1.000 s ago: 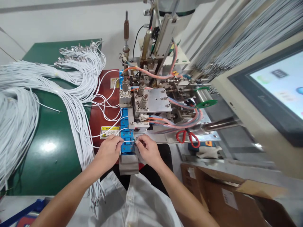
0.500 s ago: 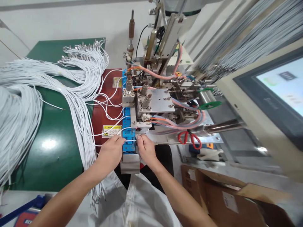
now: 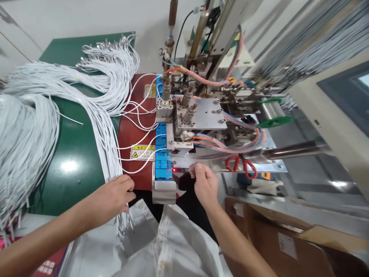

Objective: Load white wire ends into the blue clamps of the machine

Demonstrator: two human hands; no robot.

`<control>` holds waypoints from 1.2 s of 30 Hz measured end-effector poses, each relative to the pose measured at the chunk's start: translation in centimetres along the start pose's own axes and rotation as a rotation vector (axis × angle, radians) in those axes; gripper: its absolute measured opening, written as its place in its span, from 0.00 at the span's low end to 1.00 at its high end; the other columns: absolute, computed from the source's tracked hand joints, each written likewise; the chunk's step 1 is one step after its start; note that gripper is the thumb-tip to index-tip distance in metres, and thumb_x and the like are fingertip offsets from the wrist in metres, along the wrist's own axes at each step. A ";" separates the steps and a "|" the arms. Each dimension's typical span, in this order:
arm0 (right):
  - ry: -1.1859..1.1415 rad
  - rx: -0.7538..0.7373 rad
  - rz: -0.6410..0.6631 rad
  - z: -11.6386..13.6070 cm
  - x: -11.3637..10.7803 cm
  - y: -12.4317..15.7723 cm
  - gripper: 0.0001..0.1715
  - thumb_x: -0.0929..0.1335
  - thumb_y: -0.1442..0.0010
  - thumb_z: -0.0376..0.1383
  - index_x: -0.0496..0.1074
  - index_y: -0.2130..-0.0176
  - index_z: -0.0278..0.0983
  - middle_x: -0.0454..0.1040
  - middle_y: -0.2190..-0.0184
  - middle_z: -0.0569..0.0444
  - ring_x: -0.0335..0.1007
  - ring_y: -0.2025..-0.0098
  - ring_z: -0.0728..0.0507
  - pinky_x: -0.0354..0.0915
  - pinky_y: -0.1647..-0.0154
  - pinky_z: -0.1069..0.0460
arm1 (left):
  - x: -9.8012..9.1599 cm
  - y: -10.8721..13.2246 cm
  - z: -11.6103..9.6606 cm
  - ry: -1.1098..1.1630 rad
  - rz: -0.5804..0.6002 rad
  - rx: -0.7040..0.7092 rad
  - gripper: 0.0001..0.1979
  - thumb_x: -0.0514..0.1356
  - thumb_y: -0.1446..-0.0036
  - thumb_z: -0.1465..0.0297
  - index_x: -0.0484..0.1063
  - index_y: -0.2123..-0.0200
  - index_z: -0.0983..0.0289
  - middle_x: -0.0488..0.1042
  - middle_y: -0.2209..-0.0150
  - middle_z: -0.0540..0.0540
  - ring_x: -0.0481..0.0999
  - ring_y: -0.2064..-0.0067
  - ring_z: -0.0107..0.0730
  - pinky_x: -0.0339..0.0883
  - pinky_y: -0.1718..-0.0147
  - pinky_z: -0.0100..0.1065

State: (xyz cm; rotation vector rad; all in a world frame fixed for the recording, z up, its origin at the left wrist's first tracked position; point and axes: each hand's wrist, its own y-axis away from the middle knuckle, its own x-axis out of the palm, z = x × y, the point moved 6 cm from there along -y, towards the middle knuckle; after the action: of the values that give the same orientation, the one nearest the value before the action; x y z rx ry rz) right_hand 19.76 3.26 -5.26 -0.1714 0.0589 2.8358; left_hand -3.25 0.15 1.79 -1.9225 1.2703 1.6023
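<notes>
My left hand point(image 3: 113, 197) lies over the lower part of a bundle of white cables point(image 3: 99, 134), its fingers bent and a little apart, with no cable clearly gripped. My right hand point(image 3: 205, 184) is off the machine's front edge, fingers curled in, and nothing shows in them. Between the hands runs a row of blue clamp blocks point(image 3: 163, 173) along the machine's point(image 3: 201, 113) left side. Several single white cables point(image 3: 141, 169) lead from the bundle into these blocks. A curved metal guard point(image 3: 164, 191) covers the near end of the row.
Red-handled scissors point(image 3: 241, 166) lie by the machine's front right. A green-flanged wire spool point(image 3: 273, 113) sits behind them. More white cables point(image 3: 27, 154) cover the green table point(image 3: 77, 184) at left. A screen point(image 3: 346, 92) and cardboard box point(image 3: 273, 238) stand at right.
Both hands have left the blue blocks: the left moved left and down onto the cable bundle, the right drew away to the right. The cable between them now lies in the blocks. The view shifted slightly.
</notes>
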 end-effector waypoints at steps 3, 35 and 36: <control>-0.021 0.004 0.043 0.4 0.5 0.2 0.22 0.60 0.41 0.46 0.63 0.79 0.37 0.61 0.82 0.58 0.56 0.78 0.50 0.56 0.77 0.54 | 1.5 0.8 0.6 -0.166 0.048 -0.069 0.07 0.63 0.51 0.66 0.70 0.72 0.64 0.67 0.68 0.55 0.65 0.61 0.40 0.58 0.63 0.38; 0.032 -0.365 0.381 6.4 1.3 3.5 0.08 0.65 0.45 0.37 0.71 0.65 0.37 0.72 0.74 0.53 0.67 0.73 0.47 0.64 0.72 0.53 | -2.1 -5.0 -1.7 0.376 -0.436 -0.144 0.08 0.53 0.42 0.73 0.72 0.65 0.60 0.71 0.68 0.51 0.71 0.67 0.27 0.65 0.67 0.28; 0.049 -0.380 0.365 6.6 1.3 3.5 0.05 0.66 0.46 0.35 0.71 0.67 0.37 0.72 0.75 0.53 0.67 0.73 0.47 0.64 0.72 0.53 | -1.8 -5.4 -1.9 0.391 -0.441 -0.148 0.09 0.53 0.43 0.74 0.72 0.64 0.60 0.72 0.68 0.51 0.72 0.66 0.27 0.66 0.67 0.28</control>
State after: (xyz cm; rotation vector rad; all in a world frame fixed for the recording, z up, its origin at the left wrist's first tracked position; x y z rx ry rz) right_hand 16.71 0.72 1.23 -0.3432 -0.4890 3.1772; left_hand 2.23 2.50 2.55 -2.4819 0.7774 1.1613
